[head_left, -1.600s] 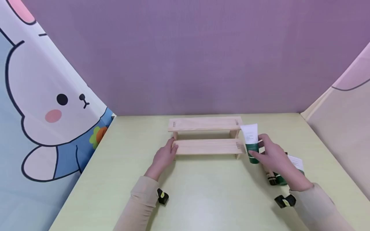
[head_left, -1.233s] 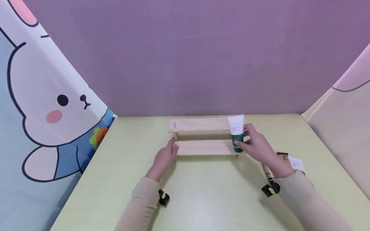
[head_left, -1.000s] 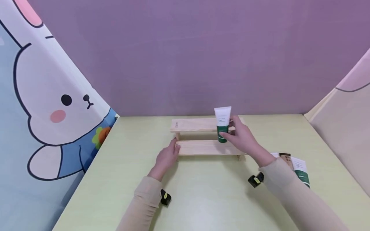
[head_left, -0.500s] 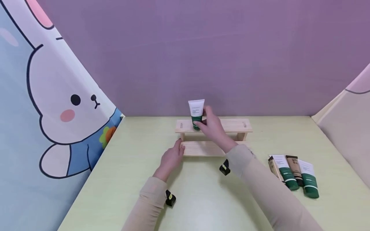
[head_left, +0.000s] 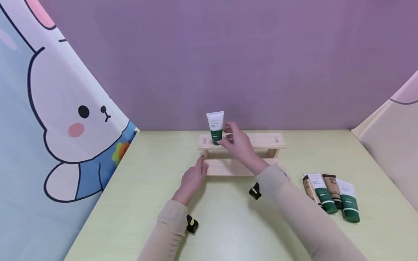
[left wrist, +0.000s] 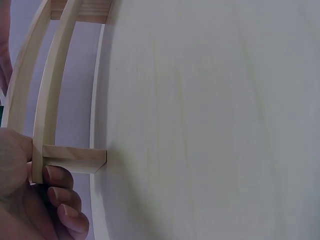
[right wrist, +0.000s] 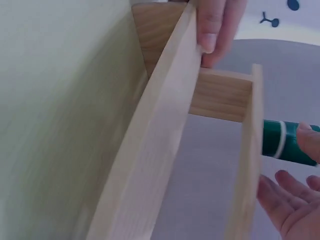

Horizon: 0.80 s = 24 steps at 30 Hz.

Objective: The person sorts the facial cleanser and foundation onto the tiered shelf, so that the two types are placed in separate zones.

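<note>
A two-tier wooden shelf (head_left: 233, 167) stands near the back of the table. My left hand (head_left: 193, 178) grips the left end of its lower board, thumb on top; the left wrist view shows curled fingers (left wrist: 65, 195) beneath. A white and green squeeze tube (head_left: 216, 127) stands upright, cap down, near the left end of the upper board (head_left: 261, 140). Just right of it is my right hand (head_left: 240, 144), fingers spread and apart from the tube. In the right wrist view the thumb (right wrist: 309, 140) overlaps the tube's green lower part (right wrist: 280, 139).
On the table (head_left: 156, 159) at the right lie two white and green tubes (head_left: 348, 203) and two brown tubes (head_left: 333, 190), side by side. A purple backdrop (head_left: 228, 65) rises behind the shelf; a rabbit-print cloth (head_left: 65, 119) hangs at the left.
My right hand carried the tube leftward from the table's right side to the upper board, then loosened its fingers from it. My left hand kept its grip on the shelf.
</note>
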### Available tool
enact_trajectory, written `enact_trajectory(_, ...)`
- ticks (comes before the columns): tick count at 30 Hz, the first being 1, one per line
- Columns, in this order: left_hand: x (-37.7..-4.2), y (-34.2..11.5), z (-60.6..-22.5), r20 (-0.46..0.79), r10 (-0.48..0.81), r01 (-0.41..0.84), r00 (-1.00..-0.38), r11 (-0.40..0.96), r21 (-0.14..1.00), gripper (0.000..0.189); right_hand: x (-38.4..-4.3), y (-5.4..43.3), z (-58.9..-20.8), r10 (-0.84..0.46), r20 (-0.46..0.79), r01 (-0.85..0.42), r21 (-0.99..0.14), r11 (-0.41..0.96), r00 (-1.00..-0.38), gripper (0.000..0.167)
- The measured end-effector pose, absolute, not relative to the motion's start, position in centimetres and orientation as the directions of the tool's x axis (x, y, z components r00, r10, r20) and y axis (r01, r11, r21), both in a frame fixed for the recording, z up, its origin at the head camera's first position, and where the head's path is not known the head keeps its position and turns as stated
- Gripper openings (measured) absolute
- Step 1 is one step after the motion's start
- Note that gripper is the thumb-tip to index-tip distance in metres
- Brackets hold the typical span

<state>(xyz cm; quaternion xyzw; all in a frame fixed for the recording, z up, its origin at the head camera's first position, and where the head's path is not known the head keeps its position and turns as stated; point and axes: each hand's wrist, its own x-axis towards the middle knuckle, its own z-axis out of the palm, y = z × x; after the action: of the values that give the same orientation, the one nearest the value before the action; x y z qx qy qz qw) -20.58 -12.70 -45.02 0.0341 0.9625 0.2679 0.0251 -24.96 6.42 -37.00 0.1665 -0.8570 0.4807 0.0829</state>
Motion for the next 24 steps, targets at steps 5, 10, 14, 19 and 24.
enact_trajectory(5,-20.4,-13.2,-44.7,-0.028,0.070,0.045,-0.997,0.851,0.523,0.049,-22.6,9.0,-36.6,-0.206,0.390,-0.440,-0.752,0.490,-0.897,0.054)
enact_trajectory(10,-20.4,-13.8,-44.5,-0.018,0.064,0.045,-0.998,0.846,0.531,0.050,-20.2,11.9,-36.8,-0.204,0.438,-0.474,-0.696,0.540,-0.876,0.043)
enact_trajectory(14,-20.4,-14.1,-44.3,-0.006,0.069,0.055,-0.998,0.835,0.547,0.050,-18.7,14.7,-37.5,-0.205,0.444,-0.472,-0.655,0.590,-0.872,0.033)
enact_trajectory(19,-20.1,-14.3,-44.3,-0.023,0.067,0.043,-0.997,0.829,0.557,0.050,-16.7,18.9,-38.5,-0.214,0.395,-0.427,-0.598,0.678,-0.893,0.029)
enact_trajectory(24,-19.7,-14.6,-44.2,-0.031,0.063,0.034,-0.998,0.816,0.577,0.050,-14.7,23.0,-39.2,-0.179,0.237,-0.282,-0.532,0.799,-0.955,0.031)
